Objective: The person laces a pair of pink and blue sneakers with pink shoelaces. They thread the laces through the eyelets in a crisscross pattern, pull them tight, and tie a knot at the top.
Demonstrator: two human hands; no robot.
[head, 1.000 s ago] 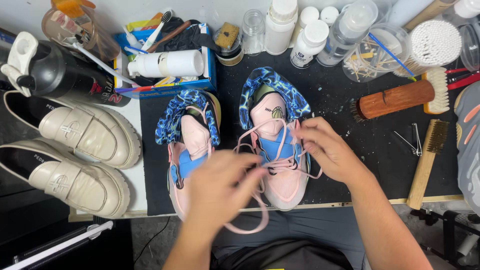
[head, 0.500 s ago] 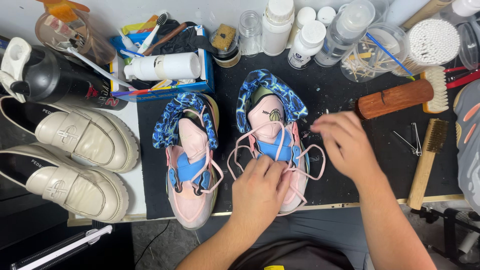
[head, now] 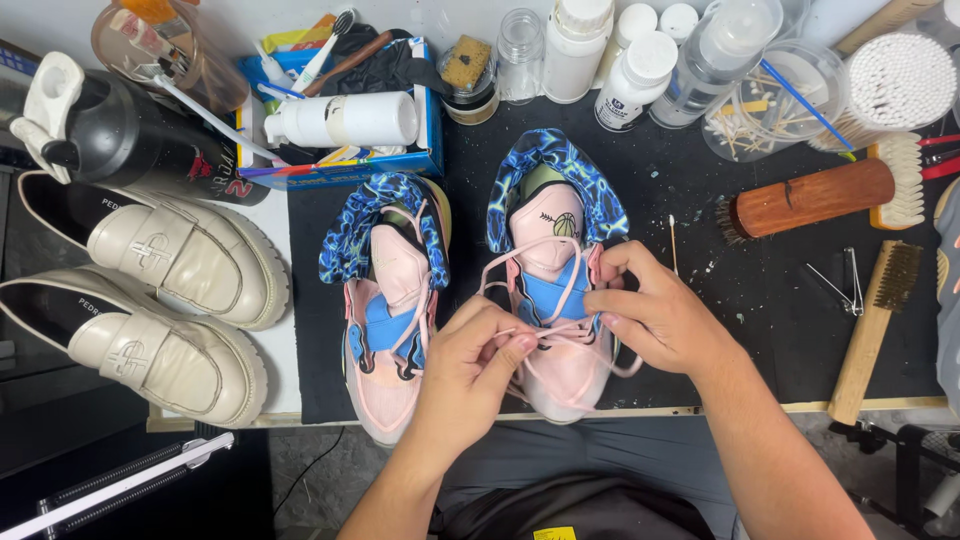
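Observation:
Two pink sneakers with blue patterned collars stand side by side on a black mat (head: 700, 200). The left sneaker (head: 390, 300) is untouched. Over the right sneaker (head: 555, 230), both my hands work its pink lace (head: 505, 268). My left hand (head: 475, 360) pinches a strand of the lace between thumb and fingers above the toe area. My right hand (head: 655, 315) grips the lace at the shoe's right eyelets. The toe of the right sneaker is partly hidden by my hands.
Two cream loafers (head: 170, 300) lie at the left. Behind the sneakers are a black bottle (head: 130, 135), a blue box (head: 340, 170) of tools, several white bottles (head: 630, 70) and a tub of cotton swabs (head: 895, 80). Wooden brushes (head: 810, 195) and nail clippers (head: 835, 280) lie right.
My left hand moved up and right from the front edge onto the right sneaker's lace. My right hand shifted left, closing in on the eyelets. The lace loops are drawn tighter.

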